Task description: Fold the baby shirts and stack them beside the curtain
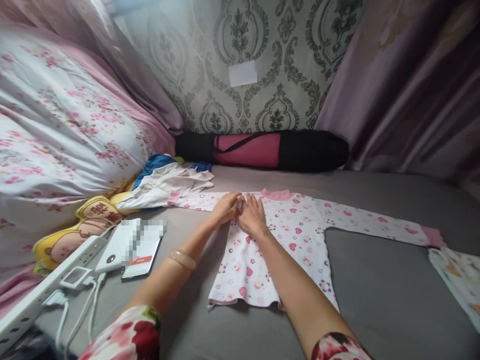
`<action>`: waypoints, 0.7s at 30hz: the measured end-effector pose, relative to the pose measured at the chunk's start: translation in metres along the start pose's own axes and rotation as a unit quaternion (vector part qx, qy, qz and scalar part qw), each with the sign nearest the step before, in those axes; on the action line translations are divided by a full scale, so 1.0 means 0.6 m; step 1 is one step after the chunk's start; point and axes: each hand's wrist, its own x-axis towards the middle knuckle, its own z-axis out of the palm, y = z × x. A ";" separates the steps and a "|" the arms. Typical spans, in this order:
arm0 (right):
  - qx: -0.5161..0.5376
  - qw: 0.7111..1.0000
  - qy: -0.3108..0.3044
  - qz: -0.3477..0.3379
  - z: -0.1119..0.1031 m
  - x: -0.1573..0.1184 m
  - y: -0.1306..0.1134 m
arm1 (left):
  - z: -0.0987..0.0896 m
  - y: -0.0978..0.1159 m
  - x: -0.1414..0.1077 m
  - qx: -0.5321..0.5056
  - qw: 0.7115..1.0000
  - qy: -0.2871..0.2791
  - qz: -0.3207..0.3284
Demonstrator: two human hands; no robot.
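Note:
A white long-sleeved child's shirt [285,225] with pink hearts, pink collar and pink cuffs lies spread on the grey sheet, one sleeve out to each side. My left hand [226,207] rests at the left shoulder, where the left sleeve meets the body, its fingers bent together on the cloth; whether they pinch it is hard to see. Right beside it, my right hand [252,214] lies palm down on the shirt with its fingers stretched out. The hands nearly touch. Part of the shirt's body is hidden under my right forearm.
A power strip [52,285] with chargers and cables, a phone [140,265] and a white device [118,245] lie at left. Crumpled clothes [172,177] touch the left cuff. A black and pink bag [247,150] lies along the wall. Folded cloth [459,280] is at right.

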 end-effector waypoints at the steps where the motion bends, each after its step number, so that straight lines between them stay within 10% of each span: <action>1: -0.007 1.000 -0.009 -0.004 -0.001 0.000 0.000 | 0.017 0.013 0.001 -0.020 1.000 -0.014 0.012; 6: -0.010 1.000 -0.010 -0.003 -0.001 0.000 0.000 | 0.048 0.016 -0.006 -0.054 0.997 -0.044 -0.023; 21: 0.008 1.000 0.029 -0.005 0.006 0.000 0.001 | -0.017 -0.114 -0.033 0.064 0.992 -0.035 -0.102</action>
